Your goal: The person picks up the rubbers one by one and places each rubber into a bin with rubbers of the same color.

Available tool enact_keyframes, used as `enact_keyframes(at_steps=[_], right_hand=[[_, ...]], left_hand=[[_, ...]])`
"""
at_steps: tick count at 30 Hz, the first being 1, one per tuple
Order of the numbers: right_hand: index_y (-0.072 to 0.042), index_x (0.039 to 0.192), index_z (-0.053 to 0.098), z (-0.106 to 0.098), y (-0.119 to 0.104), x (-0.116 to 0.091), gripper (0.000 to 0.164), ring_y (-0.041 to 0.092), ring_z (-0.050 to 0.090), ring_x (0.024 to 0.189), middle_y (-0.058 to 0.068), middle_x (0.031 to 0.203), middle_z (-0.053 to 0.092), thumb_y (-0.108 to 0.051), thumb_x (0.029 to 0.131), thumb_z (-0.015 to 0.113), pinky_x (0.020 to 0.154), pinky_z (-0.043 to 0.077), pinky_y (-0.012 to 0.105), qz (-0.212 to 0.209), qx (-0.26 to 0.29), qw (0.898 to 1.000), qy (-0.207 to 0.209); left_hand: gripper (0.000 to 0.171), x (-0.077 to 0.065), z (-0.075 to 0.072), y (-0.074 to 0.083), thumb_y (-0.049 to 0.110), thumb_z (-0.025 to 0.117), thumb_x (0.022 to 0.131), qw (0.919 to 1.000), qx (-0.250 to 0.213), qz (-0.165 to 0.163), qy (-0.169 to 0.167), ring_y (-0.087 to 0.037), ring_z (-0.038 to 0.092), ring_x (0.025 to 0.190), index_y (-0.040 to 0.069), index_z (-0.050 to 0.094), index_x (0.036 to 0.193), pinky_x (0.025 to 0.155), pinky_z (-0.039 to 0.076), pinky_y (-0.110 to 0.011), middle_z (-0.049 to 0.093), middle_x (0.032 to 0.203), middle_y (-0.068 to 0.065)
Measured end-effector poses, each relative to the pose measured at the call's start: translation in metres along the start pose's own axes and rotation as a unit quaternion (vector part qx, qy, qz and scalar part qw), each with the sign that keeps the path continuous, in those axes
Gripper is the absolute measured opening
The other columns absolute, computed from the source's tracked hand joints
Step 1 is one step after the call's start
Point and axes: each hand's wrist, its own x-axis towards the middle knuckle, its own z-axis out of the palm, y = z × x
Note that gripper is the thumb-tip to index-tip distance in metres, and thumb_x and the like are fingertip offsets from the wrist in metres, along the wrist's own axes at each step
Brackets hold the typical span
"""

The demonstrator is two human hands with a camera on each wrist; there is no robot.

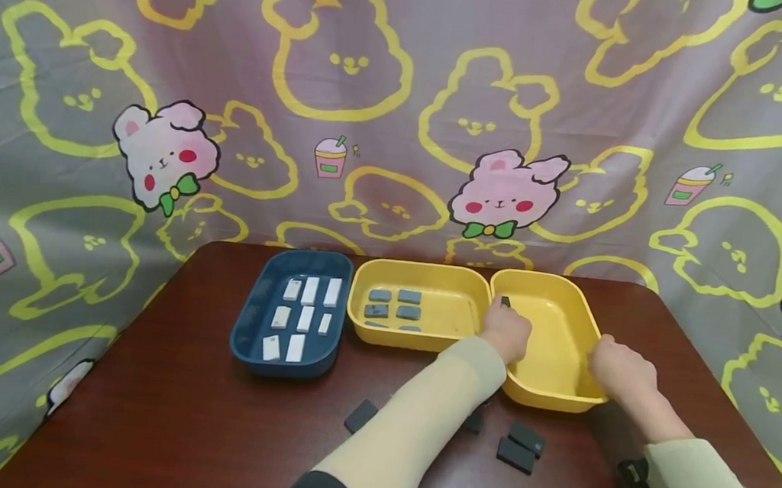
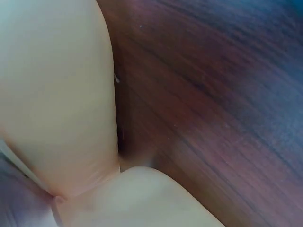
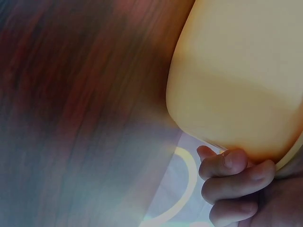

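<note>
In the head view my left hand [image 1: 510, 331] is over the left side of the right-hand yellow tray [image 1: 553, 329]. It pinches a small dark rectangular block [image 1: 506, 301], mostly hidden by the fingers. On the tray's right side my right hand [image 1: 622, 367] grips the rim; its curled fingers [image 3: 232, 189] show against the tray wall in the right wrist view. Several dark flat blocks [image 1: 515, 455] lie on the table in front of the trays, some partly covered by the left forearm. Pale blurred shapes fill much of the left wrist view, and that hand's fingers cannot be made out there.
A second yellow tray [image 1: 418, 341] in the middle holds several grey blocks [image 1: 410, 297]. Left of it, a dark blue tray [image 1: 284, 369] contains several white blocks [image 1: 305, 319]. All stand on a dark wooden table [image 1: 165, 395], with a patterned curtain [image 1: 402, 107] behind it.
</note>
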Motion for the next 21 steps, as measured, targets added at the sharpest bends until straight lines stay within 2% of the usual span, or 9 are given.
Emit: enact_keyframes(at_steps=[3, 6, 9, 11, 13, 17, 21], right_hand=[[0.020, 0.103, 0.040, 0.003, -0.001, -0.001, 0.034, 0.032, 0.051, 0.061, 0.016, 0.068, 0.049, -0.014, 0.098, 0.041, 0.056, 0.044, 0.047, 0.002, 0.001, 1.000, -0.010], [0.020, 0.104, 0.041, 0.005, -0.002, -0.002, 0.035, 0.033, 0.051, 0.062, 0.016, 0.068, 0.049, -0.015, 0.098, 0.041, 0.056, 0.044, 0.047, 0.008, 0.000, 1.000, -0.012], [0.020, 0.104, 0.040, 0.004, -0.002, -0.003, 0.036, 0.034, 0.052, 0.062, 0.017, 0.069, 0.050, -0.015, 0.098, 0.042, 0.057, 0.045, 0.049, 0.009, -0.001, 1.000, -0.011], [0.020, 0.104, 0.040, 0.003, -0.001, -0.003, 0.036, 0.034, 0.052, 0.062, 0.017, 0.069, 0.050, -0.015, 0.097, 0.042, 0.057, 0.045, 0.049, 0.007, 0.000, 1.000, -0.010], [0.021, 0.104, 0.040, 0.002, 0.000, -0.003, 0.036, 0.035, 0.052, 0.062, 0.018, 0.070, 0.051, -0.015, 0.097, 0.041, 0.057, 0.045, 0.050, 0.005, 0.003, 1.000, -0.010], [0.022, 0.105, 0.039, -0.002, 0.004, -0.003, 0.037, 0.034, 0.051, 0.061, 0.018, 0.069, 0.050, -0.014, 0.096, 0.040, 0.055, 0.044, 0.048, 0.004, 0.009, 1.000, -0.011], [0.024, 0.106, 0.037, -0.007, 0.007, -0.001, 0.039, 0.034, 0.051, 0.062, 0.019, 0.070, 0.049, -0.014, 0.096, 0.040, 0.056, 0.044, 0.049, 0.006, 0.004, 1.000, -0.011]], left_hand=[[0.025, -0.003, 0.003, -0.002, 0.038, 0.056, 0.094, 0.9999, -0.015, 0.003, 0.002, -0.013, 0.050, 0.119, 0.031, 0.066, 0.115, 0.114, 0.012, -0.037, 0.062, 0.120, 0.010], [0.029, -0.007, 0.003, -0.006, 0.043, 0.058, 0.092, 0.9988, -0.043, 0.014, 0.019, -0.013, 0.050, 0.118, 0.029, 0.063, 0.116, 0.112, 0.018, -0.036, 0.061, 0.118, 0.009], [0.040, -0.012, -0.006, -0.014, 0.047, 0.057, 0.092, 0.9965, -0.064, 0.036, 0.040, -0.012, 0.048, 0.120, 0.026, 0.058, 0.125, 0.110, 0.024, -0.035, 0.057, 0.122, 0.008], [0.046, -0.017, -0.016, -0.021, 0.048, 0.054, 0.094, 0.9954, -0.058, 0.057, 0.050, -0.011, 0.047, 0.121, 0.025, 0.053, 0.134, 0.106, 0.030, -0.033, 0.054, 0.125, 0.008], [0.049, -0.026, -0.027, -0.032, 0.047, 0.052, 0.096, 0.9936, -0.042, 0.084, 0.062, -0.010, 0.046, 0.119, 0.024, 0.049, 0.138, 0.101, 0.036, -0.031, 0.052, 0.126, 0.008], [0.041, -0.054, -0.051, -0.065, 0.040, 0.052, 0.098, 0.9846, -0.013, 0.145, 0.096, -0.012, 0.049, 0.107, 0.020, 0.054, 0.133, 0.085, 0.045, -0.028, 0.054, 0.117, 0.005], [0.035, -0.085, -0.063, -0.103, 0.034, 0.055, 0.097, 0.9736, -0.007, 0.193, 0.122, -0.014, 0.052, 0.106, 0.016, 0.058, 0.127, 0.088, 0.046, -0.028, 0.056, 0.118, 0.001]])
